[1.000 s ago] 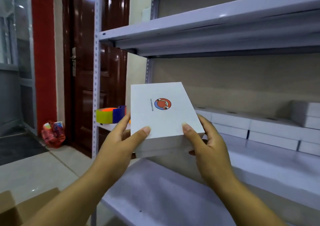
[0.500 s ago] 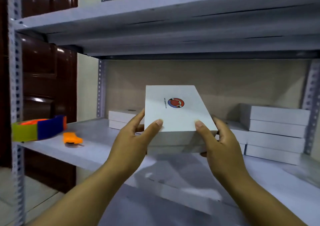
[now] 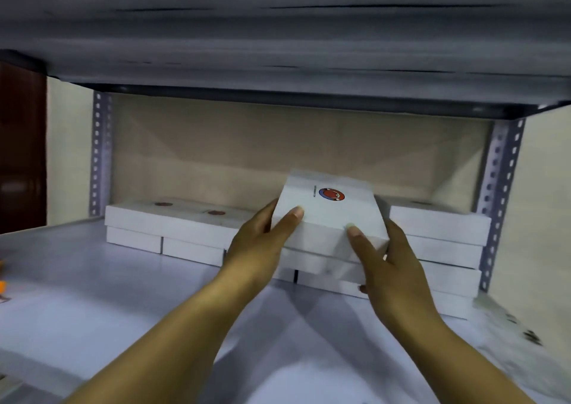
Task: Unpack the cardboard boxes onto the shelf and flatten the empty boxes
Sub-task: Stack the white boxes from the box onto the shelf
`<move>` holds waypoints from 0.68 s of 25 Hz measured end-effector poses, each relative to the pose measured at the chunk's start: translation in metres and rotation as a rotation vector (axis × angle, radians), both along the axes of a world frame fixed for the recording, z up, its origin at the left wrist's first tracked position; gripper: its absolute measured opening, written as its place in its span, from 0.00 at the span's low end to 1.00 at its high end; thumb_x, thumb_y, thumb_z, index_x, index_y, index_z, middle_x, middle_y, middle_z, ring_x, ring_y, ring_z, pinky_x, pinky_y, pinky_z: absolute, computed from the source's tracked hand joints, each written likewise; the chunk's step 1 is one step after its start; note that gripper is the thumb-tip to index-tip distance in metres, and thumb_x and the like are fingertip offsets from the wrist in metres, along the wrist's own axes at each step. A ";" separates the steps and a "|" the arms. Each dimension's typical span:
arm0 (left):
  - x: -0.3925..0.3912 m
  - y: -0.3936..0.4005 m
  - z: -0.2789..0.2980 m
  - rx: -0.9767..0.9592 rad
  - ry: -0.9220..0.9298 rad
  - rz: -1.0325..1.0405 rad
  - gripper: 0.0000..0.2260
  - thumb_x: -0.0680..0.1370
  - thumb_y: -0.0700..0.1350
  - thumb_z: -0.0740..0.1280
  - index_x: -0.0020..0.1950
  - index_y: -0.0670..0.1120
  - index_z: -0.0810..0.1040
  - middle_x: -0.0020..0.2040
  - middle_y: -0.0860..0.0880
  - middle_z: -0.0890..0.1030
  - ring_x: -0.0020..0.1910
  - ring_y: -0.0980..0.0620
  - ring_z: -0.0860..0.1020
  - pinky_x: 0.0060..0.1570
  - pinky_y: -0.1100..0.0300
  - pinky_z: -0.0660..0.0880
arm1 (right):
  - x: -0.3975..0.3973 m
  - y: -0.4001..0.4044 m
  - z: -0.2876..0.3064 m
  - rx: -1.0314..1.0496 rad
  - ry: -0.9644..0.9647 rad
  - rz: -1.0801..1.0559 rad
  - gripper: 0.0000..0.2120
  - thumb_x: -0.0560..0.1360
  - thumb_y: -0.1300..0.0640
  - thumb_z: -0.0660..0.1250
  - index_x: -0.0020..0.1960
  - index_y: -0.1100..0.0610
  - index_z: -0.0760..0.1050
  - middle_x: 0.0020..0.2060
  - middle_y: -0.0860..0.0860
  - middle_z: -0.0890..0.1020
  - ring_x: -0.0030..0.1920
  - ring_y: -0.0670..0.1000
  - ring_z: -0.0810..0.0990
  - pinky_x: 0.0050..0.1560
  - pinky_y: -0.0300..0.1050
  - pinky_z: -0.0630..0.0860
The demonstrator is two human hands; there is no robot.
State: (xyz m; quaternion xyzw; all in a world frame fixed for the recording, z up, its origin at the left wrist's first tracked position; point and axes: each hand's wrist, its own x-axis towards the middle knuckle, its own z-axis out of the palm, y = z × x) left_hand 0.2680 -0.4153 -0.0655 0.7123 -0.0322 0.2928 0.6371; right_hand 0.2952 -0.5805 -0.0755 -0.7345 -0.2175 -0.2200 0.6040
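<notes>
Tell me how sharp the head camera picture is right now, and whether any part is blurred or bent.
Head view: the held box and both hands, left and right, are fairly sharp; the upper shelf is smeared with motion blur; the shelf post leans from wide-angle distortion; lighting is dim and soft, with faint arm shadows on the shelf board.

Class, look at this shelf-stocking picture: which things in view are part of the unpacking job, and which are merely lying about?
Part of the job:
- white box, held by the left hand and right hand
- stacked white boxes at the back
- shelf

Lying about:
- orange object at the shelf's left edge, mostly cut off
- dark specks on the right
</notes>
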 end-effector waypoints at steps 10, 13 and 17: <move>0.056 -0.019 -0.015 0.143 -0.078 0.155 0.06 0.76 0.55 0.67 0.51 0.57 0.75 0.46 0.62 0.79 0.48 0.59 0.78 0.48 0.59 0.76 | 0.045 -0.024 -0.006 -0.178 -0.138 -0.275 0.22 0.76 0.46 0.67 0.67 0.49 0.68 0.48 0.47 0.77 0.49 0.50 0.79 0.50 0.46 0.77; 0.061 -0.021 -0.019 0.331 -0.134 0.361 0.20 0.74 0.58 0.68 0.61 0.50 0.73 0.52 0.55 0.77 0.50 0.52 0.77 0.48 0.58 0.76 | 0.047 -0.025 -0.009 -0.227 -0.272 -0.387 0.24 0.76 0.52 0.69 0.70 0.52 0.67 0.57 0.50 0.74 0.53 0.53 0.79 0.53 0.48 0.78; 0.063 -0.023 -0.022 0.595 -0.217 0.488 0.27 0.76 0.52 0.68 0.72 0.46 0.66 0.67 0.47 0.68 0.58 0.47 0.75 0.54 0.59 0.74 | 0.058 -0.022 -0.014 -0.493 -0.569 -0.581 0.27 0.70 0.67 0.74 0.67 0.59 0.72 0.61 0.59 0.75 0.49 0.60 0.80 0.41 0.53 0.80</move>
